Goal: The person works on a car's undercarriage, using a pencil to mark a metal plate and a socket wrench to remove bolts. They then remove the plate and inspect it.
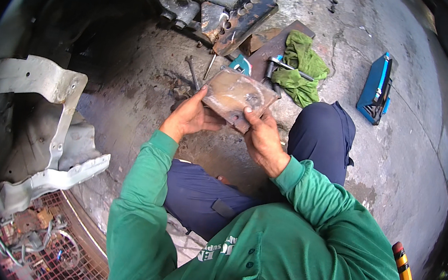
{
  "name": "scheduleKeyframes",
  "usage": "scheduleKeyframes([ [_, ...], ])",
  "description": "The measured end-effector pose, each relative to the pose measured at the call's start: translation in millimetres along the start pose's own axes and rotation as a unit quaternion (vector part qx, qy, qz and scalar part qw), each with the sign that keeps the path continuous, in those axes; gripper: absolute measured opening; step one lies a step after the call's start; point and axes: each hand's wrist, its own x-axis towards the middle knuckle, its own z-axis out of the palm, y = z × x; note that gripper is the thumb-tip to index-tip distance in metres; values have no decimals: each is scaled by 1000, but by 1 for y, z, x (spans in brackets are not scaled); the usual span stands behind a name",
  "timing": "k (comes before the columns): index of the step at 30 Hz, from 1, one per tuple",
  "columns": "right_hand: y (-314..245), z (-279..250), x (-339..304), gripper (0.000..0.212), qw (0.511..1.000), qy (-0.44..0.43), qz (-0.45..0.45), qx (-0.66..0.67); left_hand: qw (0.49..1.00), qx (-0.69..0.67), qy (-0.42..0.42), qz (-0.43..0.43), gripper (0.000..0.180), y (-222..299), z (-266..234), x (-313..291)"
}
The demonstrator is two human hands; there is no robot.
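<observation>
Above the floor, between my knees, I hold a flat package wrapped in clear, wrinkled plastic, with something brownish inside that I cannot make out. My left hand grips its left edge, thumb on top and fingers underneath. At the lower right corner my right hand pinches it, the thumb pressing on the upper face and the other fingers mostly hidden. Just beyond the package lie a wrench and a small teal box. A ratchet rests against a crumpled green cloth.
A blue toolbox stands on the concrete at the right. Greasy metal vehicle parts are piled at the far side. Bent grey sheet-metal panels jut in from the left, above a rusty mesh rack. A yellow bar stands behind my right arm.
</observation>
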Motion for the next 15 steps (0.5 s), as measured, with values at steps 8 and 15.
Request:
scheduleKeyframes([
  [8,9,-3,-20,60,825,-274,273,-412,897,-143,217,356,55,5,-42,-41],
  [15,-158,28,-36,66,877,-250,-103,-398,785,-211,362,457,59,-1,-77,-83],
])
